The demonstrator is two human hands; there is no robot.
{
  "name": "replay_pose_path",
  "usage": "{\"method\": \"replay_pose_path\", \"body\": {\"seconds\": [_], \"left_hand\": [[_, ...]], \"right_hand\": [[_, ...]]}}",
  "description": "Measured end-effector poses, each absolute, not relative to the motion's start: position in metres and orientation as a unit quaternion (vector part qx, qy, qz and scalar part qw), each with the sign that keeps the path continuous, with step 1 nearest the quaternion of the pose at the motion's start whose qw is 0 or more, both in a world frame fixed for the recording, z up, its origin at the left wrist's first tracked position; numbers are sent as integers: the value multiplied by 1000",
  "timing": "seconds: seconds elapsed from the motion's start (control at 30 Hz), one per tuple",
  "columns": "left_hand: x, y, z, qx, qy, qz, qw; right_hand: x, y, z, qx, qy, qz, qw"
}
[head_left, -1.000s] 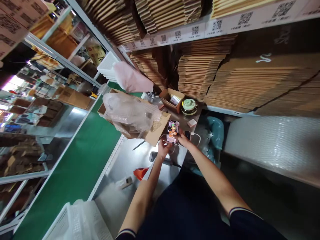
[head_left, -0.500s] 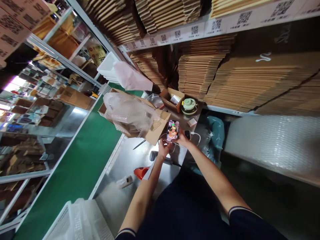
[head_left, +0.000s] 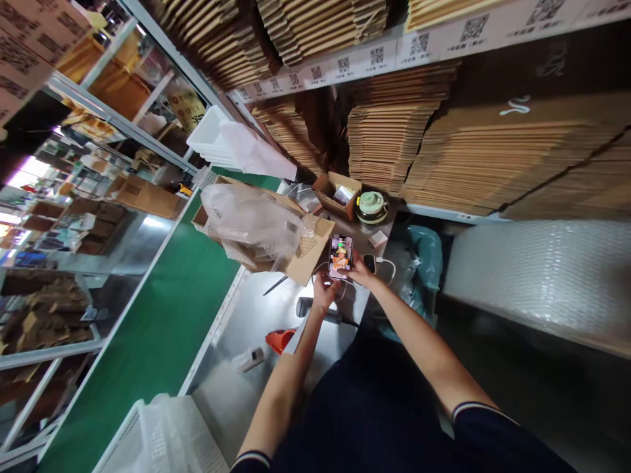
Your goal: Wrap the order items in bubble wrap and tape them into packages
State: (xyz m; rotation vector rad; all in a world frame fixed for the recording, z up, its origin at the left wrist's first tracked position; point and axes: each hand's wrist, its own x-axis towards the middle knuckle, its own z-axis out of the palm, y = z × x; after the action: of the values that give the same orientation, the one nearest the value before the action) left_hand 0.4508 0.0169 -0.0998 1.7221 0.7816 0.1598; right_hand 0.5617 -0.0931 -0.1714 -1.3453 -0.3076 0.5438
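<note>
A smartphone (head_left: 340, 255) with a lit, colourful picture on its screen is upright between my hands at the far end of the bench. My left hand (head_left: 324, 293) is closed at its lower left corner. Along the lower right edge, my right hand (head_left: 361, 271) grips it, with the thumb reaching over the screen. Just beyond my right hand lies a dark device (head_left: 369, 263) joined to a white cable (head_left: 392, 268). An open carton (head_left: 309, 259) full of bubble wrap (head_left: 251, 220) stands left of the phone.
An orange-red tool (head_left: 279, 340) and a pale handheld item (head_left: 250, 359) lie on the metal bench (head_left: 217, 374). A green belt (head_left: 162, 302) runs along the left. Behind are a small box (head_left: 336, 205), a green-lidded bottle (head_left: 371, 205) and shelved flat cartons (head_left: 384, 148). Right is a bubble-wrap roll (head_left: 537, 282).
The right thumb has shifted further onto the lower screen. The phone stays between both hands, and the view has shifted slightly.
</note>
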Motion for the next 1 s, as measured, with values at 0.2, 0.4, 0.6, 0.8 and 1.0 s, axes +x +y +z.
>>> {"method": "replay_pose_path", "body": {"seconds": [0.2,0.4,0.6,0.8,1.0], "left_hand": [[449,19,-100,742,336,64,577],[450,20,-103,746,340,61,569],[449,24,-110,758,331,58,559],[447,27,-117,767,322,55,553],[446,28,-118,774,313,51,549]], "right_hand": [[563,-94,-170,-635,-147,234,721],[566,-99,-165,-649,-162,227,708],[567,-96,-167,-649,-153,238,707],[567,-98,-165,-639,-141,235,719],[567,-97,-154,-596,-83,256,757]]}}
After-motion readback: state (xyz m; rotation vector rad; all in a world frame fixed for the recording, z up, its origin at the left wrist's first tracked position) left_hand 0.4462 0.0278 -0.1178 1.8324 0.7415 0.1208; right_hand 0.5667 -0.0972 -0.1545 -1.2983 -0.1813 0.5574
